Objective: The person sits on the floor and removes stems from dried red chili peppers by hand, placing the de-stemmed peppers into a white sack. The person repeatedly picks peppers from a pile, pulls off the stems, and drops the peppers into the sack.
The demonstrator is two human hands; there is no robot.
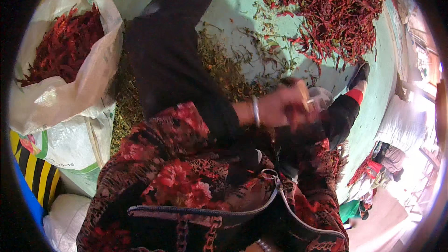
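Note:
My left hand (pixel 275 107), with a pale bangle at its wrist, is raised over my lap and smeared by motion. A dark red blur (pixel 296 111) at its fingers looks like dried chillies, though its grip is unclear. My right sleeve (pixel 322 170) reaches up toward the same spot. My right hand cannot be told apart from the blur there. Beyond my hands, a heap of dried red chillies (pixel 333 11) lies on the pale green floor sheet (pixel 233 4). Loose stems and bits (pixel 221 63) are strewn between my outstretched legs.
At my left, an open white sack (pixel 100 60) is filled with dried red chillies (pixel 70 46). More stem litter (pixel 126 107) lies between it and my leg. My dark-trousered left leg (pixel 163 51) extends forward; a dark shoe (pixel 359 75) is by the heap. Far right, white sacks (pixel 403 123) lie about.

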